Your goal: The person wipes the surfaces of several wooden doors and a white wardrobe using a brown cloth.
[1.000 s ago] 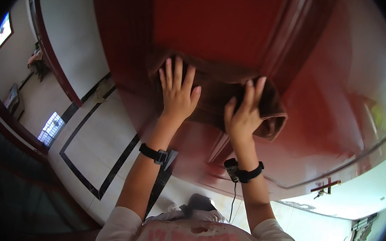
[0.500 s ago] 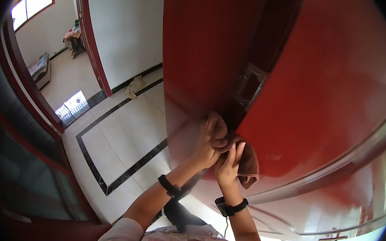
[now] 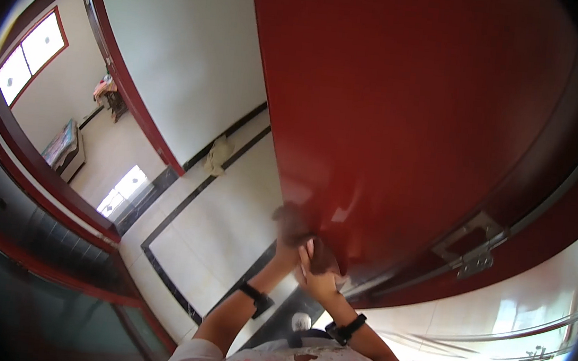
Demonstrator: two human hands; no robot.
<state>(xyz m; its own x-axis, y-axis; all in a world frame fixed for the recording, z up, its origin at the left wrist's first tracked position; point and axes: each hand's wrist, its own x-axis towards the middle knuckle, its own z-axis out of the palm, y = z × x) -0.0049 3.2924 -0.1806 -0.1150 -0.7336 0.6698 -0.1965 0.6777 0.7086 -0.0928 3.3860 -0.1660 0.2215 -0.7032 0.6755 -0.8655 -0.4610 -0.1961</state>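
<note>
"Where's the brown cloth?"
"At the edge of the red door, grasped by the right hand."
"Left hand?"
"Beside it (badly blurred); its grip I cannot tell."

My brown cloth looks matt and soft, while the red door before me is smooth and glossy, its fitting silvery metal. I see smooth, polished floor tiles and a matt, pale wall.
</note>
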